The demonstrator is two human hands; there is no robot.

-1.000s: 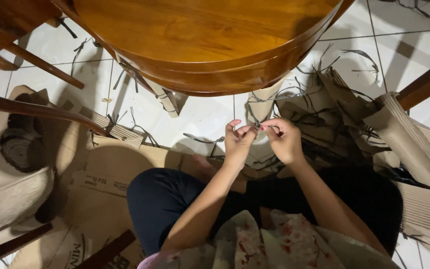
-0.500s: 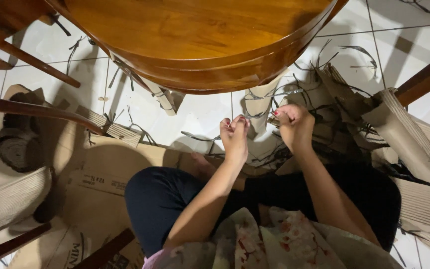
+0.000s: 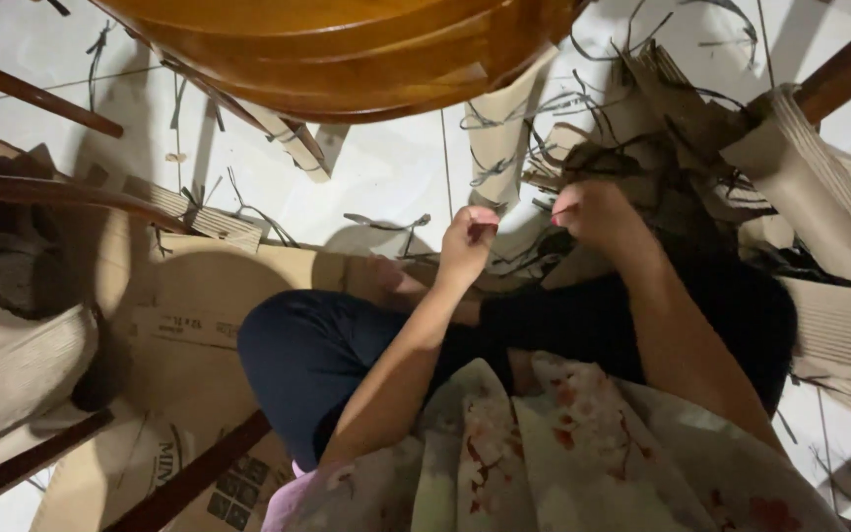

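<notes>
Cardboard strip (image 3: 522,219), thin, runs left to right between our hands: left hand (image 3: 467,241) pinches its left end, right hand (image 3: 595,212) clamps the right end over the scrap pile (image 3: 662,128).

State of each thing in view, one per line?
left hand: closed in a pinch, raised over the floor
right hand: curled, at the cardboard scrap pile
flat cardboard sheet: lying on the floor, under the leg
rolled corrugated cardboard: curled, leaning by a chair leg
thin strips: scattered loose on the tiles
</notes>
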